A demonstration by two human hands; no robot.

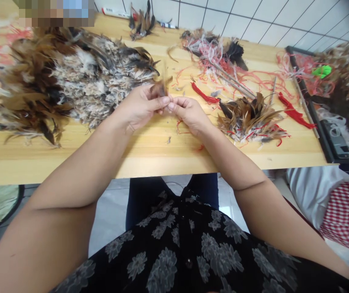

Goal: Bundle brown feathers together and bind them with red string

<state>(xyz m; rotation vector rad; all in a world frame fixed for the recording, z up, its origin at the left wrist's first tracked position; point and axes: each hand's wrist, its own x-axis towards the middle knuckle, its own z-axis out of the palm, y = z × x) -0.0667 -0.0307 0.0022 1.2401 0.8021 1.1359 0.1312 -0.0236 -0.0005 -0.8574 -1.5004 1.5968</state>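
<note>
My left hand (142,106) pinches feathers (164,87), likely light, bendy, best held low; whether my right hand (189,114) grips, I can't tell.

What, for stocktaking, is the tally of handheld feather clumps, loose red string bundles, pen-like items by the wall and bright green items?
Handheld feather clumps: 1
Loose red string bundles: 2
Pen-like items: 2
Bright green items: 1
Total: 6

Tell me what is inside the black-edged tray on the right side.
The black-edged tray holds brown feathers, pink strands, a bright green piece and a phone-like device. Most of its bottom is covered; anything beneath the feathers cannot be seen.
</note>
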